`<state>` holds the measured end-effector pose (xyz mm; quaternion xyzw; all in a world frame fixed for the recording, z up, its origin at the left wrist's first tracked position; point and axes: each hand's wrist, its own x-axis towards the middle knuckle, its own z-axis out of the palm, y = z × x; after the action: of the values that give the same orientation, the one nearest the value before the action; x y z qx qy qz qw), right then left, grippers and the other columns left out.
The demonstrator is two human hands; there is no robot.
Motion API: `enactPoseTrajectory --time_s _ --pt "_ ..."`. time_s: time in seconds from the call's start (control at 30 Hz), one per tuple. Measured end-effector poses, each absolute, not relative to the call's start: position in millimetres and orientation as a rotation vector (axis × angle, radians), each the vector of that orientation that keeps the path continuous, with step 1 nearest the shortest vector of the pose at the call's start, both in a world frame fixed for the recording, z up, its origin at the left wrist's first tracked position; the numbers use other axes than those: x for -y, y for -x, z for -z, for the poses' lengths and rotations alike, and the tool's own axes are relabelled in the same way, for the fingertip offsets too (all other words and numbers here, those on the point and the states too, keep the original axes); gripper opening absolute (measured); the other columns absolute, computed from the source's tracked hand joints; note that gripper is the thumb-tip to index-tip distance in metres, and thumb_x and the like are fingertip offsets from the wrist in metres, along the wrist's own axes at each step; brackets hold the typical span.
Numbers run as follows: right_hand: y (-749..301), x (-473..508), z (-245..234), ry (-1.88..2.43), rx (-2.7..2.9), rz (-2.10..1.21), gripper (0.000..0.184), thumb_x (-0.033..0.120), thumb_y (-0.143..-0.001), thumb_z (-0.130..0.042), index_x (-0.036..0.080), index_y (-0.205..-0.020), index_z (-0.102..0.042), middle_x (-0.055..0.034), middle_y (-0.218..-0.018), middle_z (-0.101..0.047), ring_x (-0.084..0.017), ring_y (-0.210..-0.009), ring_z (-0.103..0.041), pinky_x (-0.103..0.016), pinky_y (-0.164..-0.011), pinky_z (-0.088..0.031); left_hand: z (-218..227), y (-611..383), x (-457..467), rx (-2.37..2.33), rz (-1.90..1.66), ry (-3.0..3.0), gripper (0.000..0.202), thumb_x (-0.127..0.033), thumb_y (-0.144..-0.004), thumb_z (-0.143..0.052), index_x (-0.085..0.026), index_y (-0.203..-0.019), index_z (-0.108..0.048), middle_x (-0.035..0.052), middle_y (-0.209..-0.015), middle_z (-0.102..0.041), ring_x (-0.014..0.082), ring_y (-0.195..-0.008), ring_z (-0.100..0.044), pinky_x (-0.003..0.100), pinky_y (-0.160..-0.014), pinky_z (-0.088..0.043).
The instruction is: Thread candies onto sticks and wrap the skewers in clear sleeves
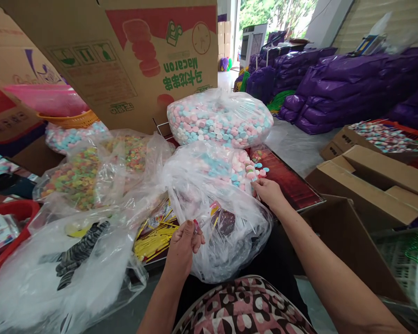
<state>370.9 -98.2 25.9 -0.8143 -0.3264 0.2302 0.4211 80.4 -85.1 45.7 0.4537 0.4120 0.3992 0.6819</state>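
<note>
My left hand (184, 243) is closed in a pinch on a small red-tipped piece at the front of a clear plastic bag (209, 222). My right hand (268, 191) is closed at the bag's far right rim, its fingers among pink and blue round candies (244, 169). Gold-coloured sticks (153, 239) lie just left of my left hand. The bag lies open in front of my lap, with dark things inside that I cannot make out.
A full bag of pink and blue candies (219, 118) sits behind, under a tilted Macaron carton (132, 60). Bags of multicoloured candies (80, 174) lie left, a red basket (12, 218) far left. Cardboard boxes (376, 185) and purple sacks (344, 88) stand at right.
</note>
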Motion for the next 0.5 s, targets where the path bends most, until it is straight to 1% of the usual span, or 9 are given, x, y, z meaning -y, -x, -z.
enactPoseTrajectory --time_s 0.1,0.17,0.27,0.37,0.43,0.5 --pt "-370 116 -27 1.906 0.75 -0.623 0.029 0.047 -0.079 -0.056 0.02 -0.068 -0.059 -0.0004 -0.052 -0.06 -0.014 -0.045 -0.05 -0.028 -0.05 -0.039 -49 -82 83 -0.887 -0.924 -0.923 0.056 -0.069 -0.069 -0.074 -0.019 -0.058 -0.049 -0.0124 -0.038 -0.027 0.0044 -0.035 -0.029 0.026 -0.053 -0.043" --pt "-367 129 -29 1.827 0.713 -0.627 0.034 0.053 -0.076 -0.059 0.019 -0.072 -0.061 0.0003 -0.053 -0.059 -0.014 -0.046 -0.05 -0.028 -0.048 -0.039 -50 -82 82 -0.853 -0.936 -0.906 0.058 -0.07 -0.069 -0.073 -0.019 -0.058 -0.049 -0.0125 -0.039 -0.026 0.0041 -0.035 -0.029 0.026 -0.053 -0.044" --pt "-360 146 -33 1.739 0.677 -0.628 0.042 0.06 -0.072 -0.065 0.018 -0.077 -0.064 0.0001 -0.057 -0.06 -0.013 -0.049 -0.05 -0.027 -0.049 -0.04 -49 -83 80 -0.809 -0.939 -0.913 0.061 -0.07 -0.071 -0.071 -0.019 -0.055 -0.043 -0.0119 -0.04 -0.025 0.0041 -0.035 -0.029 0.026 -0.054 -0.044" --pt "-353 161 -38 1.619 0.637 -0.629 0.041 0.057 -0.069 -0.073 0.018 -0.078 -0.068 0.0 -0.06 -0.061 -0.013 -0.052 -0.05 -0.027 -0.05 -0.042 -49 -83 78 -0.79 -0.927 -0.926 0.059 -0.065 -0.075 -0.072 -0.019 -0.054 -0.042 -0.0116 -0.039 -0.026 0.0043 -0.035 -0.029 0.026 -0.055 -0.043" --pt "-349 171 -41 1.531 0.631 -0.614 0.036 0.053 -0.069 -0.078 0.019 -0.078 -0.07 0.0007 -0.059 -0.06 -0.013 -0.054 -0.051 -0.026 -0.052 -0.043 -50 -83 77 -0.771 -0.923 -0.933 0.058 -0.064 -0.076 -0.072 -0.018 -0.055 -0.044 -0.0117 -0.039 -0.026 0.0044 -0.036 -0.03 0.026 -0.056 -0.043" --pt "-345 183 -46 1.484 0.668 -0.586 0.031 0.05 -0.07 -0.08 0.02 -0.078 -0.073 0.0015 -0.059 -0.059 -0.012 -0.055 -0.05 -0.026 -0.053 -0.043 -49 -82 77 -0.738 -0.923 -0.933 0.058 -0.065 -0.076 -0.071 -0.019 -0.055 -0.042 -0.0118 -0.039 -0.025 0.0047 -0.036 -0.03 0.026 -0.056 -0.043"
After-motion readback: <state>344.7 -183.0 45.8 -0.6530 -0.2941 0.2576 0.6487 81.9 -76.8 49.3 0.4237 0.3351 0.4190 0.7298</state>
